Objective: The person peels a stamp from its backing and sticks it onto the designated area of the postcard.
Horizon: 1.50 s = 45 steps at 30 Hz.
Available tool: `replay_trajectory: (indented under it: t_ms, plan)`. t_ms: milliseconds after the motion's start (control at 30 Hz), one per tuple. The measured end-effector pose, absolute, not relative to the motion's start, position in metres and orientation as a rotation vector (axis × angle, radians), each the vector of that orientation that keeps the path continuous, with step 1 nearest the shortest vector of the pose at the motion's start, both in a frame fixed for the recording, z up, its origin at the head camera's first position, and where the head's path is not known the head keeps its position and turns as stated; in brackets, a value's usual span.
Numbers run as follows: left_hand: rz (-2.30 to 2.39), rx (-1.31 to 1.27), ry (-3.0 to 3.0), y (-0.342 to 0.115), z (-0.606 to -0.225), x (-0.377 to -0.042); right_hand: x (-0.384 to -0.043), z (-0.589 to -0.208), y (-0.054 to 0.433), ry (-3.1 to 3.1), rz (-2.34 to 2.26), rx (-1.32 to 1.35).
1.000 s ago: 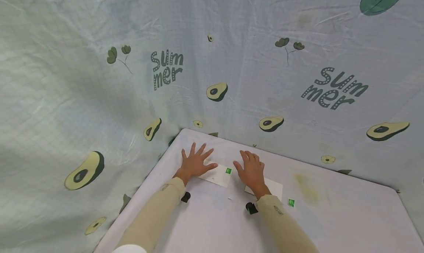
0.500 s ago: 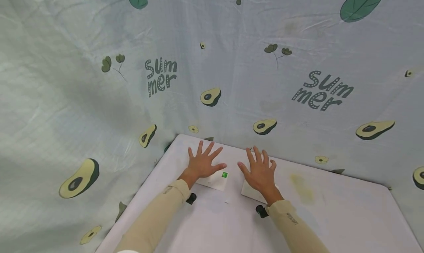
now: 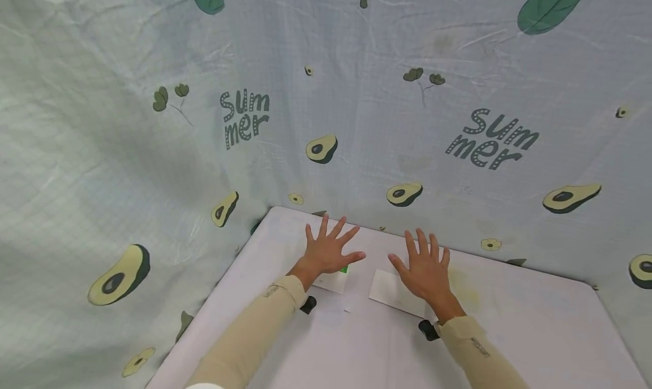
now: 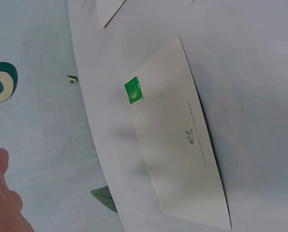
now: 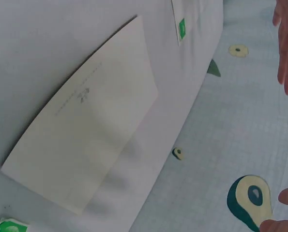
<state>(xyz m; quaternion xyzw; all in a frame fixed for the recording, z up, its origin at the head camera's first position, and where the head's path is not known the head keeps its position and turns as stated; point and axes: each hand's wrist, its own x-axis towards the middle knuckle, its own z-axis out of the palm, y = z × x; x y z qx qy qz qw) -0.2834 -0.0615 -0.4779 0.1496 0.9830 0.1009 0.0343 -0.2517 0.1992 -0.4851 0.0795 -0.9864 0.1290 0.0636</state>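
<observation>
My left hand (image 3: pixel 328 254) is spread wide above a white envelope (image 3: pixel 328 282), overlapping much of it in the head view. That envelope carries a green stamp (image 4: pixel 133 90) at one corner, seen whole in the left wrist view. Over the right end of a second white envelope (image 3: pixel 392 294) is my right hand (image 3: pixel 427 273), its fingers straight and apart. Small printed marks and no stamp show on this envelope's face in the right wrist view. A loose green stamp (image 5: pixel 9 226) lies beside it, hidden in the head view. Both hands hold nothing.
The white table (image 3: pixel 509 321) ends against a hanging cloth (image 3: pixel 367 117) printed with avocados and "summer". A tiny white scrap (image 3: pixel 348 310) lies between the forearms. Black wrist-camera parts (image 3: pixel 428 330) hang below the sleeves.
Both hands have moved to the right, and the right hand's fingers have straightened and spread. More of the right envelope now shows; the loose stamp has gone out of sight in the head view.
</observation>
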Motion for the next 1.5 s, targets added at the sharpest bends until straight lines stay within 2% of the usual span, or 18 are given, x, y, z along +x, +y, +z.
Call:
replay_trajectory:
  t_ms: [567,1000,1500]
  plan:
    - [0.323,0.537,2.991,-0.025,-0.482,-0.274,-0.228,-0.499,0.255,-3.026,0.399,0.148]
    - [0.271,0.596,2.969,-0.001,-0.494,-0.27,-0.203,-0.514,0.276,-3.058,0.405,0.128]
    - [0.284,0.647,2.913,0.012,-0.534,-0.252,-0.189,-0.551,0.293,-3.092,0.31,0.15]
